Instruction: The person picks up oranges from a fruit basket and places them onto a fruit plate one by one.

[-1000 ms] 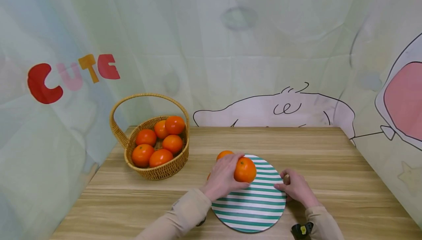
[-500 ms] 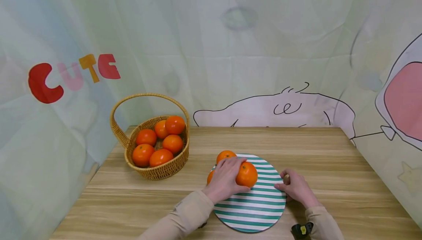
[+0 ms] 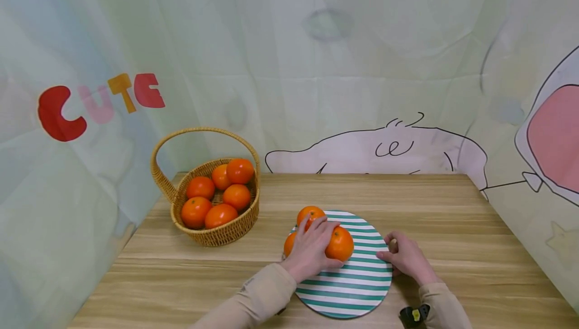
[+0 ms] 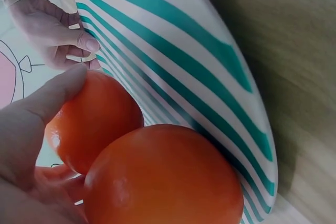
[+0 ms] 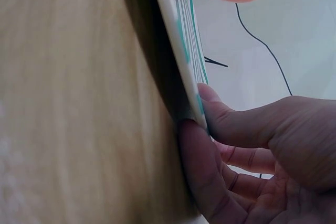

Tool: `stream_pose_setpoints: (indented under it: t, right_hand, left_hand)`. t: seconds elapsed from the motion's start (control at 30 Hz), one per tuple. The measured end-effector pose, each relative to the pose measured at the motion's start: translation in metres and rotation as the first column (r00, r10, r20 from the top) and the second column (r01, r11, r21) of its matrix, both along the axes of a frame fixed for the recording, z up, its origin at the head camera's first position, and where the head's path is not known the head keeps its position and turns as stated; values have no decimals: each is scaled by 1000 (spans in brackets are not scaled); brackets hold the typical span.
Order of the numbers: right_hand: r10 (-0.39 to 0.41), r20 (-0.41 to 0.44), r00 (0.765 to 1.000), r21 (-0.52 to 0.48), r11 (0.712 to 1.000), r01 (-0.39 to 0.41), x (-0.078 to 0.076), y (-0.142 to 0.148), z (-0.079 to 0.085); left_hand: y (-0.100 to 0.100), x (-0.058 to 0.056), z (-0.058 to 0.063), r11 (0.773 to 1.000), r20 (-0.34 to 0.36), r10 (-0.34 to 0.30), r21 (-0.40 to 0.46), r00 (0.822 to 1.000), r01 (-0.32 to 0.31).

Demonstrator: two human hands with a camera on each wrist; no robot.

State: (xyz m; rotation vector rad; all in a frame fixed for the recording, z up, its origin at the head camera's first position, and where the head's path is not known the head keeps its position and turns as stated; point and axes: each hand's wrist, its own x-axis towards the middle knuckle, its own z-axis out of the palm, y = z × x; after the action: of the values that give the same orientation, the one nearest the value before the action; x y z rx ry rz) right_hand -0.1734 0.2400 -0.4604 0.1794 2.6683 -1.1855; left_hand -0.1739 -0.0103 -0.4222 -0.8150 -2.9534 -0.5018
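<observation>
A round plate (image 3: 344,289) with green and white stripes lies on the wooden table. My left hand (image 3: 312,251) is over its left part, holding an orange (image 3: 340,244) with the thumb on the near side and fingers across the top. Two more oranges sit close by: one at the back (image 3: 310,214), and another (image 3: 289,243) at the left, partly hidden by the hand. In the left wrist view, my thumb rests on the held orange (image 4: 100,119). My right hand (image 5: 247,150) pinches the plate's right rim, thumb above and index finger beneath.
A wicker basket (image 3: 221,237) with a tall handle stands at the back left of the table (image 3: 407,193), several oranges inside. Printed curtains (image 3: 294,93) hang behind and along both sides.
My left hand has moved slightly down and toward me with its orange, lowering onto the plate. The oranges behind and left of it show more now. My right hand stays at the rim.
</observation>
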Motion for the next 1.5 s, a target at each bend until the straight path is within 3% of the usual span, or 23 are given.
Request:
stream_pose_setpoints:
  t: [0.4, 0.63, 1.5]
  right_hand:
    - [1, -2, 1000, 11, 1000, -1, 0, 0, -1]
    - [6, -13, 1000, 16, 1000, -6, 0, 0, 0]
    - [5, -18, 1000, 25, 1000, -4, 1, -1, 2]
  left_hand:
    - [0, 1, -6, 986, -153, -54, -162, 987, 29]
    - [-1, 1, -8, 971, -223, -58, -241, 973, 3]
    - [-4, 1, -11, 984, -241, -43, -177, 970, 0]
